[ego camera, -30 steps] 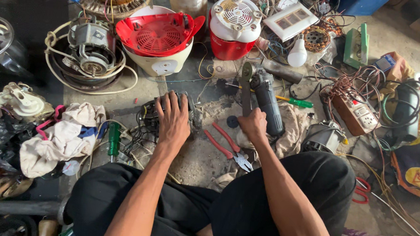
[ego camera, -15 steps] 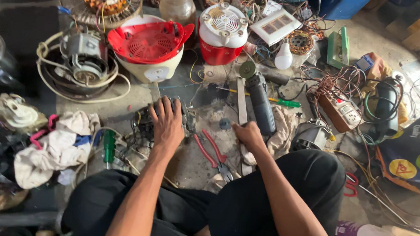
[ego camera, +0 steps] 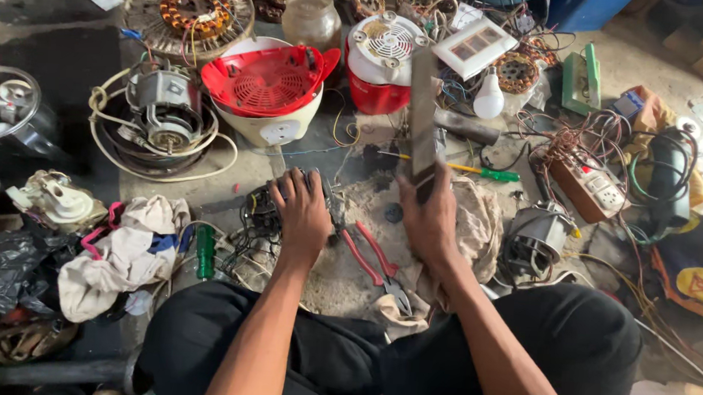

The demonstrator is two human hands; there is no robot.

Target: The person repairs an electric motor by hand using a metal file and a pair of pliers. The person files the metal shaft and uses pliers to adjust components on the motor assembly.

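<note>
**Seated repairer lifts a flat metal blade over a tangle of wires**

A person sits on a cluttered workshop floor, legs in dark trousers. The left hand (ego camera: 303,212) lies palm down, fingers spread, pressing on a small dark bundle of wires and motor parts (ego camera: 259,216) on the ground just ahead of the knees. The right hand (ego camera: 429,218) is clenched around the lower end of a long flat grey metal blade (ego camera: 422,112), raised upright above a beige rag (ego camera: 472,221). Red-handled pliers (ego camera: 372,256) lie between the two hands. A red-topped fan housing (ego camera: 267,87) and a green-handled screwdriver (ego camera: 475,171) sit beyond. It looks like a prying or cutting step; bringing the blade to the bundle would need the left hand bracing it firmly.
</note>
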